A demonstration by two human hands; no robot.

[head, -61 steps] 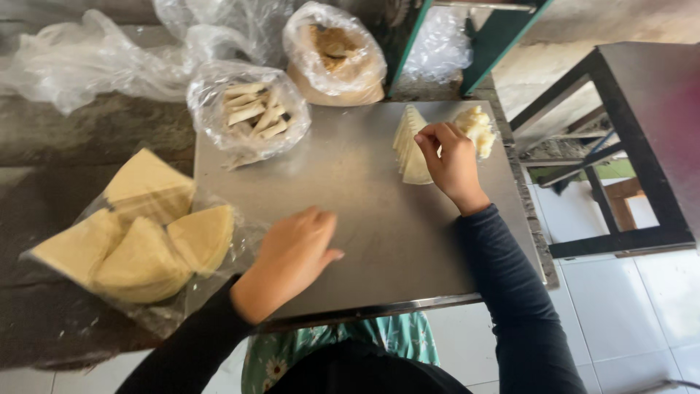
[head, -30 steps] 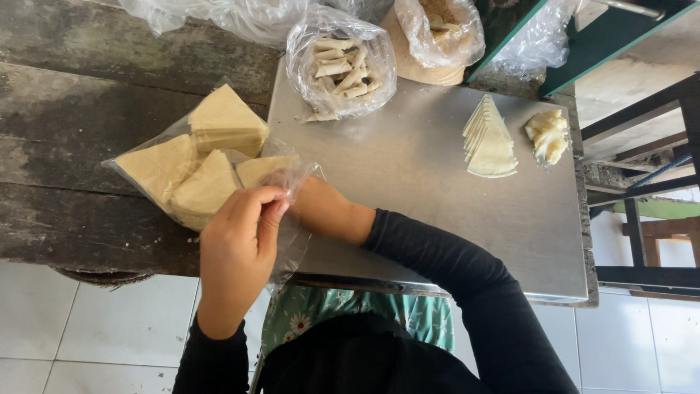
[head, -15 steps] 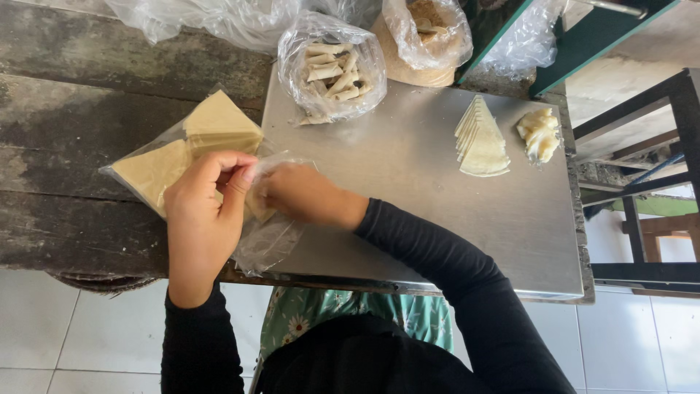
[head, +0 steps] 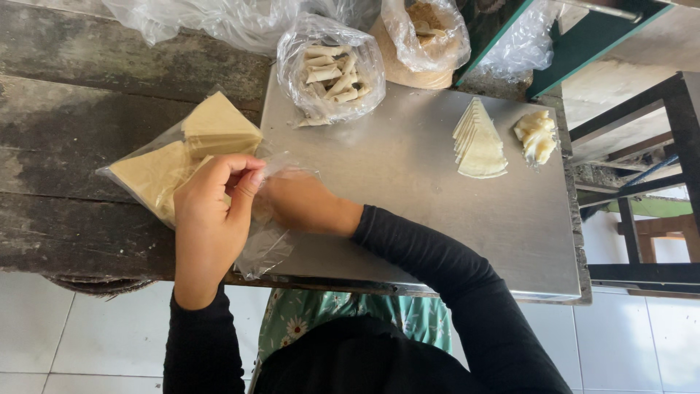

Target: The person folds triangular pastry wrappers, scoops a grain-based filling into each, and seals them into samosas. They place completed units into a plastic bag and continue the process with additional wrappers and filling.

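your left hand (head: pixel 211 211) pinched the plastic bag (head: pixel 182 164) of dough triangles, lying slantwise, mouth toward you; your right hand (head: pixel 299 201) reached inside, grip hidden

The right hand (head: pixel 302 203) is veiled by the clear plastic bag (head: pixel 266 241), fingertips hidden.

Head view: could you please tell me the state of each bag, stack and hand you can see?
Wrapper bag: open, lying on the wooden table.
Left hand: grip pinching the bag's mouth.
Right hand: reaching inside the bag.
Bag of rolls: open, upright.
Triangle stack: fanned, flat on the metal sheet.
Filling lump: loose, untouched.
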